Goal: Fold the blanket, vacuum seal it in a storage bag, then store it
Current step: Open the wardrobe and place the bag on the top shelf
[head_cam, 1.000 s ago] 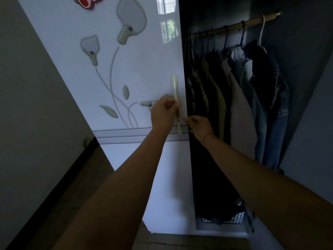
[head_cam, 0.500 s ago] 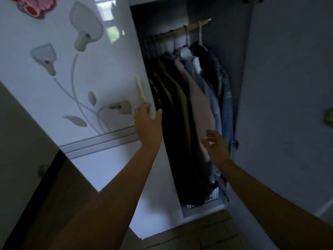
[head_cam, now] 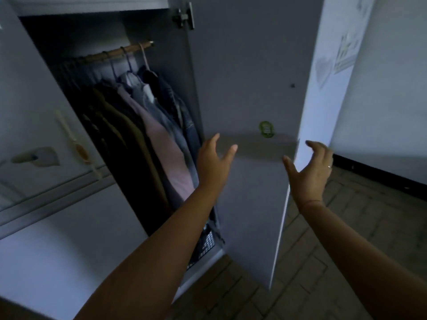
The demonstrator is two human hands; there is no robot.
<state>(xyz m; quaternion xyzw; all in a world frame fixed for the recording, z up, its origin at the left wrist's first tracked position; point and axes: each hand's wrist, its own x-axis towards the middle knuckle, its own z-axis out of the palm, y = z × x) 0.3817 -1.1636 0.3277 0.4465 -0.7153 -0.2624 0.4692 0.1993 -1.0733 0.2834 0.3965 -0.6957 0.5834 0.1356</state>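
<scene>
A white wardrobe stands before me with its right door [head_cam: 249, 88] swung wide open. Inside, several jackets and coats [head_cam: 147, 125] hang from a wooden rail [head_cam: 120, 50]. My left hand [head_cam: 213, 162] is raised in front of the open door's inner face, fingers spread, holding nothing. At the door's outer edge my right hand [head_cam: 310, 172] hovers with loosely curved fingers, and I cannot tell whether it touches the edge. No blanket and no storage bag are in view.
The left wardrobe door [head_cam: 46, 135] is shut and carries a cream handle [head_cam: 69, 137] and flower decals. A patterned basket [head_cam: 208, 243] sits on the wardrobe floor under the clothes. Tiled floor [head_cam: 335, 262] spreads to the right, bounded by a white wall with a dark skirting board [head_cam: 381, 176].
My left hand has let go of the left door's handle and moved right. The view has swung right, and both hands now reach toward the open right door.
</scene>
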